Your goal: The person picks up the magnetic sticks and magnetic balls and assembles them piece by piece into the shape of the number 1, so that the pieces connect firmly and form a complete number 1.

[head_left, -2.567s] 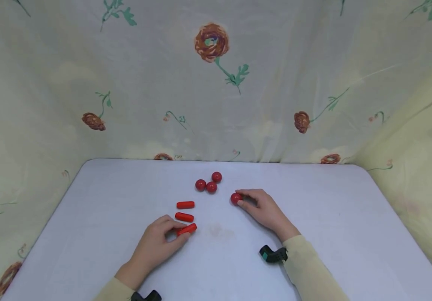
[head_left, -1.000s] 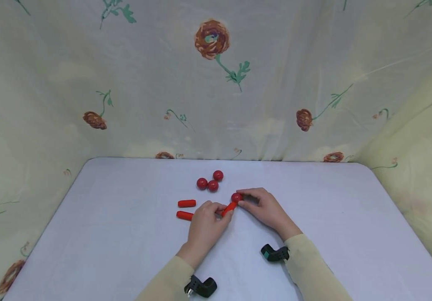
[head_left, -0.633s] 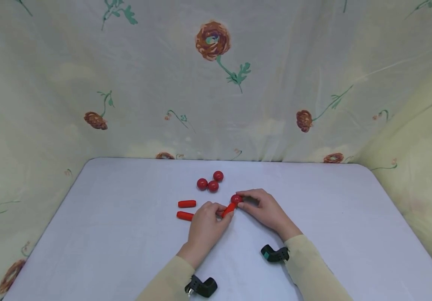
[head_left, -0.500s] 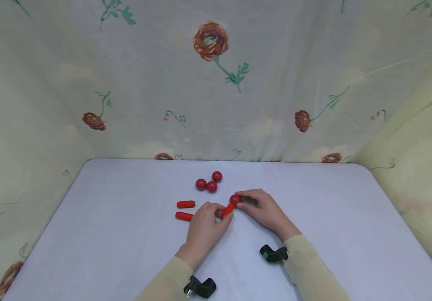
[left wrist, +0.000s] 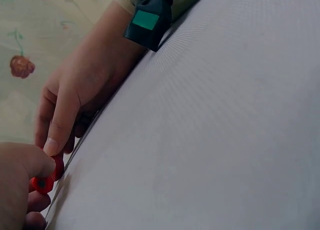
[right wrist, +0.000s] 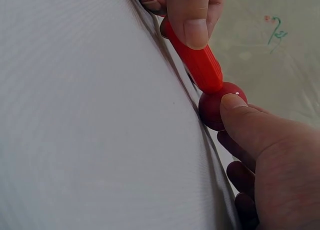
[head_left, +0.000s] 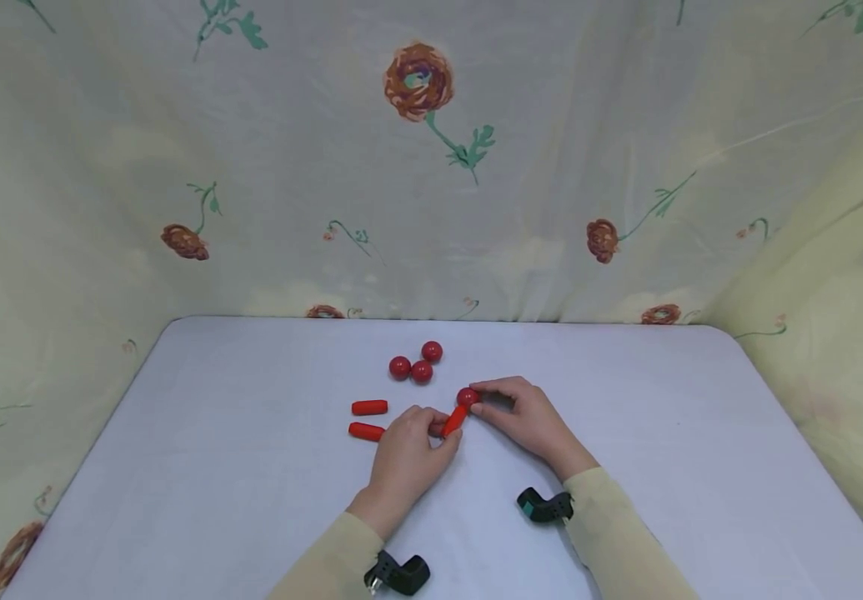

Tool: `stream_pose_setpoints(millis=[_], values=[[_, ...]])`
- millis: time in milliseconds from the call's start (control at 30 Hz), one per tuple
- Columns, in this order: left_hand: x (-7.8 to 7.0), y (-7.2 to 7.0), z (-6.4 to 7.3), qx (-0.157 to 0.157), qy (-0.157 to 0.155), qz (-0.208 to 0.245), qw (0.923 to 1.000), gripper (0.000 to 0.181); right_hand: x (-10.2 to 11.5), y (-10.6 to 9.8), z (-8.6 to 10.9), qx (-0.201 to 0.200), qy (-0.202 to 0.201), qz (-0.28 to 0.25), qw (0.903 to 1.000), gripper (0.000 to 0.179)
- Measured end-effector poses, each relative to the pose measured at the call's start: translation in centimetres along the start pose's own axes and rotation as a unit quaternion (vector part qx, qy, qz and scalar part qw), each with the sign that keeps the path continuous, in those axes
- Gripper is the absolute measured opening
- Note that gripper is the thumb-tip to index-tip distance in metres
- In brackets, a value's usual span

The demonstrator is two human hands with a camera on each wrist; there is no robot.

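My left hand (head_left: 408, 452) pinches a short red-orange plastic rod (head_left: 454, 421) between thumb and fingers, slanted up to the right. The rod's far end meets a dark red ball (head_left: 467, 396), which my right hand (head_left: 530, 418) pinches from the right. In the right wrist view the ribbed rod (right wrist: 202, 68) runs down to the ball (right wrist: 212, 113), and the right thumb (right wrist: 234, 101) presses on the ball's side. A round hole shows in the rod's near end (left wrist: 42, 184) in the left wrist view.
Three more red balls (head_left: 421, 372) lie grouped beyond the hands. Two more red rods (head_left: 368, 407) lie left of the left hand, which partly covers the nearer one. A floral curtain (head_left: 296, 167) rises behind the white table (head_left: 213, 467). Each wrist wears a black camera (head_left: 545, 505).
Since the earliest frame, my left hand has carried its rod rightward and up to the ball in my right hand. Over the last second both hands stay nearly still.
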State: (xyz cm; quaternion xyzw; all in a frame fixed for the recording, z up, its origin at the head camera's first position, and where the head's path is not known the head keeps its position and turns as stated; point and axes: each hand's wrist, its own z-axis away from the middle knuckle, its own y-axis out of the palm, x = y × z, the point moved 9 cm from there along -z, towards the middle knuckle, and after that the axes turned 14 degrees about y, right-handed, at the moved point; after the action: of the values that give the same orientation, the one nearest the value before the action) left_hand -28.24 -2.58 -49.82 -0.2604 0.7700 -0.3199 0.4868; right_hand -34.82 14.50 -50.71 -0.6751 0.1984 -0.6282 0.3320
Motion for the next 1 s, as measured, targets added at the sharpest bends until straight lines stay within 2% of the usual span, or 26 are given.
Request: stream_pose_setpoints(millis=[500,700,867,1000], values=[[0.03,0.18,-0.03,0.002,0.001,0.009,1.0,0.029,0.18,-0.12,0.2,-0.005,0.0,-0.002,1.0,0.037],[-0.35,0.34,-0.31,0.008,0.002,0.005,1.0,0.031,-0.17,-0.51,0.21,-0.011,0.007,-0.005,0.9999,0.038],[-0.01,0.4,-0.11,0.014,-0.011,0.007,0.9998,0.036,-0.17,-0.32,0.15,-0.008,0.014,-0.006,0.9999,0.038],[-0.03,0.36,-0.08,0.012,-0.007,0.008,0.9999,0.036,-0.33,-0.24,0.15,-0.01,0.021,-0.003,0.9997,0.038]])
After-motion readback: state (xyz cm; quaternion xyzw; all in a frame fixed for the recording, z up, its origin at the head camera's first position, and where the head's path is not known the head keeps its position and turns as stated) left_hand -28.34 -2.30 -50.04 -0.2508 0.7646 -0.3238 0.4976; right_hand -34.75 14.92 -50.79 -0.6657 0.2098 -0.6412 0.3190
